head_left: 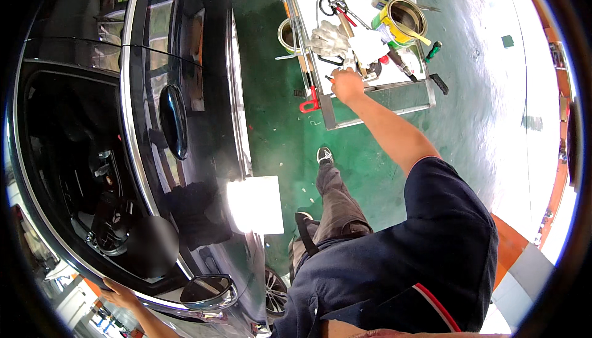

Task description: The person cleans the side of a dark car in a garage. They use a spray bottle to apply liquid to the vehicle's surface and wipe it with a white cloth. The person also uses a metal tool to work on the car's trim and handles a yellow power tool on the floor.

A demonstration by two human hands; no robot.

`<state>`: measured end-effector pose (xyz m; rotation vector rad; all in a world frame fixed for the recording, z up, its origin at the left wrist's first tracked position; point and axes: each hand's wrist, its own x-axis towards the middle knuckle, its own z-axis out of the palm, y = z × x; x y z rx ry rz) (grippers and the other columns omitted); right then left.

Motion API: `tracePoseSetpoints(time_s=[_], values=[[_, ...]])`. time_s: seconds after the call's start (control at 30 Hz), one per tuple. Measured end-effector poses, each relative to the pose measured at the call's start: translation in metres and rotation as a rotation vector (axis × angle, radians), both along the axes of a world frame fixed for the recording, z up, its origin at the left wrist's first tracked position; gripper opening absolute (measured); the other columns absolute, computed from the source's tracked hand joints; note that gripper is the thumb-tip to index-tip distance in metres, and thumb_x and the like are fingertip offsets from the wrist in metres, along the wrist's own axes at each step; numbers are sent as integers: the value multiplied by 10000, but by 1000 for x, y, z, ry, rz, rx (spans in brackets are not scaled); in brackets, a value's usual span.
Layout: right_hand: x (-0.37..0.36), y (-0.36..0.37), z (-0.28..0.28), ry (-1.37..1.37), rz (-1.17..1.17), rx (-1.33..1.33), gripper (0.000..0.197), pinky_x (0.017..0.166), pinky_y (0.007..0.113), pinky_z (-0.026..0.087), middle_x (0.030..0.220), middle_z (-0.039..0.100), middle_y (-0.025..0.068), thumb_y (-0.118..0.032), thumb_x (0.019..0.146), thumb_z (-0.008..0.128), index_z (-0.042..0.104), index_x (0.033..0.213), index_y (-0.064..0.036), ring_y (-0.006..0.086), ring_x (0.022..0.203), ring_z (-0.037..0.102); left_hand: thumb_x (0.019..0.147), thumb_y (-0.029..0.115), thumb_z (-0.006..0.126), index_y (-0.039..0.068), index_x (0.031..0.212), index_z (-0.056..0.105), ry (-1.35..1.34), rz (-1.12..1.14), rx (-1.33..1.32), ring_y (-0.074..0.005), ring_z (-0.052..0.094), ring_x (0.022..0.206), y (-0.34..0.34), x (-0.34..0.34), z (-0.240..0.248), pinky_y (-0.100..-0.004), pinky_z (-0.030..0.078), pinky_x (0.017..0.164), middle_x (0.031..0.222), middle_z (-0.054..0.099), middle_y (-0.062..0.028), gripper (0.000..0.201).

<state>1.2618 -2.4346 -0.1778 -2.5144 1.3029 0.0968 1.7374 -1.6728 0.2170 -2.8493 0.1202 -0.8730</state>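
My right hand (348, 86) reaches to the near edge of a metal-framed cart (328, 112), its fingers closed around a small object with a dark tip, too small to name. Pale work gloves (328, 39), a white sheet (369, 47) and a dark-handled tool (402, 65) lie on the cart top beyond that hand. Low on the left, my left hand (121, 295) rests against the edge of a dark car (213, 91), near its side mirror (206, 290). Its fingers look stretched out, though partly cut off by the car's edge.
An open yellow-green tin (383, 30) with a flat stick stands on the cart; another tin (286, 37) is at its left side. A red-handled tool (310, 101) hangs at the near left corner. Green-handled (434, 51) and black-handled (439, 83) tools stick out at the right.
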Motion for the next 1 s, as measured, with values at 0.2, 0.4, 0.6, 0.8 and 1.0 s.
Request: tracePoseSetpoints(time_s=[0.2, 0.4, 0.6, 0.8, 1.0], values=[[35, -53, -7, -229, 2, -28, 355, 904, 490, 472, 960, 679, 193, -387, 842, 657, 705, 936, -47, 372, 969, 622, 998, 566, 463, -31, 1442, 451, -77, -15, 78, -406, 491, 1286, -27, -42, 32, -477, 376, 1093, 1410, 503, -266, 743], [-49, -347, -127, 192, 284, -843, 214, 729, 457, 535, 827, 712, 124, -223, 872, 555, 721, 920, -96, 269, 800, 688, 966, 420, 583, -10, 1337, 547, -82, -346, -219, -379, 547, 1191, -47, 24, -71, -456, 404, 1049, 1297, 569, -244, 569], [-15, -295, -144, 394, -89, -150, 705, 935, 487, 508, 1107, 685, 273, -617, 911, 499, 705, 1107, 28, 417, 1096, 648, 886, 484, 657, 18, 1353, 517, -140, -181, -127, -418, 516, 1205, -46, -15, 20, -471, 378, 1059, 1275, 570, -254, 675], [13, -234, -61, 6, -276, -62, 692, 922, 508, 493, 1139, 675, 271, -586, 874, 545, 690, 1136, 39, 426, 1077, 641, 893, 583, 597, 21, 1374, 492, -103, -65, -85, -401, 462, 1262, -27, -49, 23, -473, 346, 1078, 1342, 531, -221, 747], [-92, -297, 69, 262, 256, -461, 249, 808, 351, 415, 977, 638, 76, -229, 937, 560, 695, 1086, -82, 187, 965, 516, 947, 494, 589, -8, 1350, 532, 3, -297, -282, -376, 529, 1216, -15, 29, -41, -441, 392, 1048, 1315, 575, -228, 646]])
